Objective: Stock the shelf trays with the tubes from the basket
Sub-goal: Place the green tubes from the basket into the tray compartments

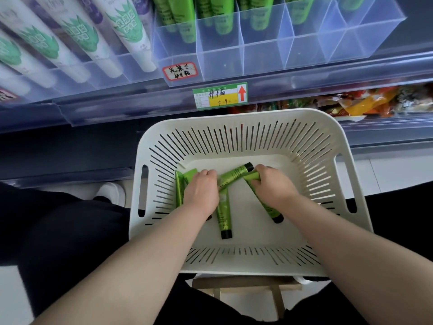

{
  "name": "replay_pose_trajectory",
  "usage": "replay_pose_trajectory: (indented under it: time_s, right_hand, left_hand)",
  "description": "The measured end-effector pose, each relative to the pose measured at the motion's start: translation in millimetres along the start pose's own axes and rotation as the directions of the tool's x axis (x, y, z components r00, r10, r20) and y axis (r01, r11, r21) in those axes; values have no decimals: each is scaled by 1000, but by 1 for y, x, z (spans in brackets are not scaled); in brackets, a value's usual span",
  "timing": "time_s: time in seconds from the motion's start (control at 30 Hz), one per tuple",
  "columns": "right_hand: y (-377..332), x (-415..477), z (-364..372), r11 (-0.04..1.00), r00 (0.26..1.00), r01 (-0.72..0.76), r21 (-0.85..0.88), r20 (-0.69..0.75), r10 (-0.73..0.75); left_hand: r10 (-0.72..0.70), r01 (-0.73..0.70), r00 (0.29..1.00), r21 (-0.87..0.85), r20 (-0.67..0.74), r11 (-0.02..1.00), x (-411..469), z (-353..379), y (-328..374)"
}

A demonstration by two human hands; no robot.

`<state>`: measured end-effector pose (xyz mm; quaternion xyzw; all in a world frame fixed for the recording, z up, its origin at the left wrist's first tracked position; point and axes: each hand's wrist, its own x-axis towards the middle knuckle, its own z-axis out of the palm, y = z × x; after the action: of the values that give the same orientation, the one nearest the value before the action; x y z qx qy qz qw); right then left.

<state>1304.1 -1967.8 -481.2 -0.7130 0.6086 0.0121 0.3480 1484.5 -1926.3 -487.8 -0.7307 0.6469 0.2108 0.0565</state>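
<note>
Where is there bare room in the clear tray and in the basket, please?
The clear tray has a bare front row of cells, before the standing green tubes. The basket floor is free right of the right hand; around the left hand loose tubes crowd it.

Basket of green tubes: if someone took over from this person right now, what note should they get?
Left grip: curled among tubes at the left of the basket; what it holds is hidden.
Right grip: holds one green tube, still low in the basket.
At least five tubes lie in the basket.
Shelf tray above: green tubes at the back, front sections look unfilled.
Left to do: carry the tubes up into the tray.
</note>
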Motion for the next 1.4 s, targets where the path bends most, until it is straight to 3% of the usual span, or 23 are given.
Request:
replay_pose_trajectory:
  time_s: [0.13, 0.33, 0.5, 0.67, 0.83, 1.03, 1.23, 1.4]
  right_hand:
    - [1, -2, -2, 1000, 1000, 18, -5, 5, -18]
    - [-1, -1, -8, 999, 1000, 17, -33, 14, -17]
    - [-11, -8, -25, 993, 997, 52, -109, -44, -58]
    - [-29, -32, -60, 980, 967, 133, -150, -198, -162]
    - [-45, -72, -111, 960, 875, 227, -167, -398, -276]
    - [-58, -102, -191, 949, 683, 242, -200, -660, -313]
    - [-71, -110, -267, 952, 488, 209, -223, -820, -299]
    - [-74, -86, -300, 954, 452, 214, -210, -844, -287]
  left_hand:
    - [-91, 80, 986, 87, 140, 993, 10, 4, 5]
    - [-93, 79, 993, 162, 77, 984, 5, 3, 12]
    - [-161, 141, 984, -225, -70, 964, -14, -15, 10]
    - [-33, -38, 974, -307, -222, 951, -38, -52, 14]
    - [57, -188, 920, -308, -389, 933, -53, -109, 36]
    - [76, -351, 833, -417, -547, 838, -59, -190, 84]
    - [110, -470, 765, -433, -635, 770, -60, -254, 136]
    - [153, -520, 708, -362, -689, 774, -58, -282, 166]
